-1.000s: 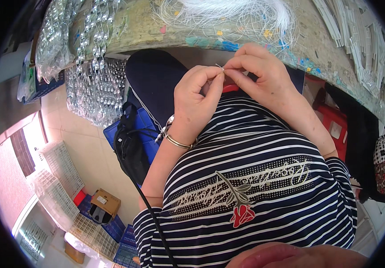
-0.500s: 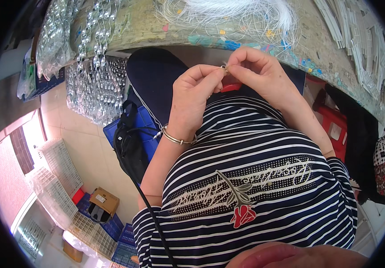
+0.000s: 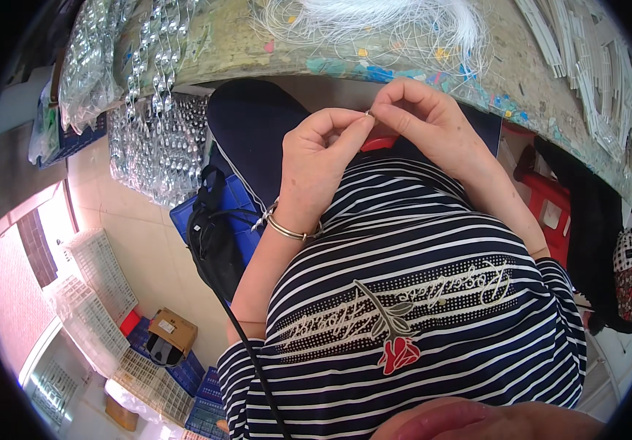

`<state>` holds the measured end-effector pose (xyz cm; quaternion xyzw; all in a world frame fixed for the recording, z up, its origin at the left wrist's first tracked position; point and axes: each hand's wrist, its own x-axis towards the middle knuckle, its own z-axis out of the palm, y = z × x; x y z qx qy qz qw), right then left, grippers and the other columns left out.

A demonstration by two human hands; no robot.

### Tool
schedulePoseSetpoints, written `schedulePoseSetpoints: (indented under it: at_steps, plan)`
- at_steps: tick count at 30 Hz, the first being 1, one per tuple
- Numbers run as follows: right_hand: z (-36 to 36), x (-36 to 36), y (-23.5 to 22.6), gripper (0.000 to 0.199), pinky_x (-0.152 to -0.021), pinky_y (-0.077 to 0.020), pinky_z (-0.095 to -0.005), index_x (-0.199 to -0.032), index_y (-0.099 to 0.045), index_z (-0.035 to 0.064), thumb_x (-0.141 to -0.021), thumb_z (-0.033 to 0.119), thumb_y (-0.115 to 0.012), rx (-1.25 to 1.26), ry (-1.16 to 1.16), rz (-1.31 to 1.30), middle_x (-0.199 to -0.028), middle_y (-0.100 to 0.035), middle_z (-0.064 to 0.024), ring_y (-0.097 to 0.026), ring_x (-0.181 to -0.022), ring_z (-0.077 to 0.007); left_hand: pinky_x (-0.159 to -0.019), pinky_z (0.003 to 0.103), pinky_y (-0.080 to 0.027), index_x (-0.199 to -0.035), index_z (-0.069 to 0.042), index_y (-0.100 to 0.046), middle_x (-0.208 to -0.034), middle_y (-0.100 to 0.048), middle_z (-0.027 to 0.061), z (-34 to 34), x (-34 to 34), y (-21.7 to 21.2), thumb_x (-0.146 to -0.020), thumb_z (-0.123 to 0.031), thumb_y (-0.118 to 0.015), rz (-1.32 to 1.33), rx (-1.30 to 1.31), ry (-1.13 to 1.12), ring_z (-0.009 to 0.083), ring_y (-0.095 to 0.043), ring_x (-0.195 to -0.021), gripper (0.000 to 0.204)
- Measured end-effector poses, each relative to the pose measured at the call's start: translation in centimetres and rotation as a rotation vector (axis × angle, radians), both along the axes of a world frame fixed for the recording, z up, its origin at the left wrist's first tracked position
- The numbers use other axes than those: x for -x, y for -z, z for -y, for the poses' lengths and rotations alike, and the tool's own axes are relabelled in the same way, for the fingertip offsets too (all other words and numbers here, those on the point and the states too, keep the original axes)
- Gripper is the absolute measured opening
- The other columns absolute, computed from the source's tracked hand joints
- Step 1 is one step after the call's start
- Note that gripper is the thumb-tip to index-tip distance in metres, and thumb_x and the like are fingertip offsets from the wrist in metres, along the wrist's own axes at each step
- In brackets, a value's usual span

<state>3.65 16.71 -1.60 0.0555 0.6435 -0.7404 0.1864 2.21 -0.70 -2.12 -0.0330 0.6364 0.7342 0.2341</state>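
Both hands meet in front of my lap, just short of the table's near edge. The thumb and forefinger of my left hand (image 3: 323, 143) are pinched together, with a metal bangle on that wrist. Against them, my right hand (image 3: 422, 121) pinches at the same spot. Between the fingertips shows a tiny pale piece (image 3: 369, 113), too small to name; the fingers cover most of it. Beyond the hands, a bundle of thin white strings (image 3: 397, 22) lies loose across the table.
The worn table (image 3: 235, 55) carries shiny twisted strips (image 3: 162, 55) that hang over its edge at left, and pale flat strips (image 3: 587, 81) at right. White crates (image 3: 96, 308), a cardboard box (image 3: 171, 330) and a black bag (image 3: 217, 235) stand at left. A red stool (image 3: 543, 198) is at right.
The fingertips have shifted slightly, and less of the small piece shows between them. My left fingers have closed in a little. The arms stay nearly in place.
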Motion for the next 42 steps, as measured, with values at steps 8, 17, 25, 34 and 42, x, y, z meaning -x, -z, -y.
schedulePoseSetpoints:
  at_steps: [8, 17, 25, 34, 42]
  plan:
    - [0.0, -0.1, 0.3, 0.007, -0.08, -0.0436, -0.02, -0.094, -0.06, 0.0033, -0.089, 0.007, -0.058, -0.12, 0.031, -0.206, -0.101, -0.054, -0.0012, -0.052, -0.091, -0.0063, -0.059, 0.016, -0.039, -0.093, -0.001, -0.068, -0.077, -0.063, -0.0017, 0.2, 0.1, 0.6, -0.081, -0.006, -0.068, -0.061, 0.017, 0.007, 0.0023, -0.05, -0.065, 0.013]
    - [-0.3, 0.2, 0.7, 0.01, -0.086, -0.0438, -0.0231, -0.095, -0.065, 0.0036, -0.086, 0.004, -0.061, -0.052, 0.046, -0.213, -0.108, -0.051, -0.0032, -0.054, -0.097, -0.0101, -0.055, 0.015, -0.035, -0.094, -0.001, -0.069, -0.078, -0.063, -0.0023, -0.2, 0.2, 0.3, -0.08, -0.007, -0.069, -0.025, -0.05, -0.038, 0.0011, -0.047, -0.064, 0.015]
    - [-0.6, 0.6, 0.1, 0.011, -0.058, -0.0382, -0.0167, -0.095, -0.055, 0.0082, -0.095, 0.018, -0.049, 0.254, 0.006, -0.014, -0.092, -0.062, -0.0042, -0.049, -0.069, -0.0053, -0.072, 0.019, -0.048, -0.095, 0.001, -0.067, -0.086, -0.067, 0.0048, 0.4, 0.3, -0.4, -0.084, -0.006, -0.065, 0.107, -0.088, 0.048, 0.0074, -0.06, -0.077, 0.013]
    - [-5.0, 2.2, -2.1, 0.009, -0.049, -0.0305, -0.0185, -0.093, -0.049, 0.0086, -0.096, 0.016, -0.047, 0.158, 0.241, -0.169, -0.068, -0.044, 0.0031, -0.037, -0.056, -0.0044, -0.061, 0.017, -0.043, -0.087, 0.0, -0.069, -0.075, -0.064, 0.0005, 2.4, 0.1, -0.6, -0.081, -0.005, -0.065, 0.114, 0.005, 0.149, 0.0044, -0.056, -0.069, 0.008]
    - [-4.6, 1.5, -2.3, 0.009, -0.052, -0.0338, -0.0198, -0.093, -0.049, 0.0086, -0.096, 0.016, -0.046, 0.21, 0.275, -0.126, -0.069, -0.044, 0.002, -0.04, -0.059, -0.0058, -0.078, 0.02, -0.048, -0.119, -0.003, -0.058, -0.091, -0.067, 0.0054, 3.1, -1.0, 0.5, -0.085, -0.004, -0.061, 0.078, 0.039, 0.408, 0.0084, -0.061, -0.083, 0.034]
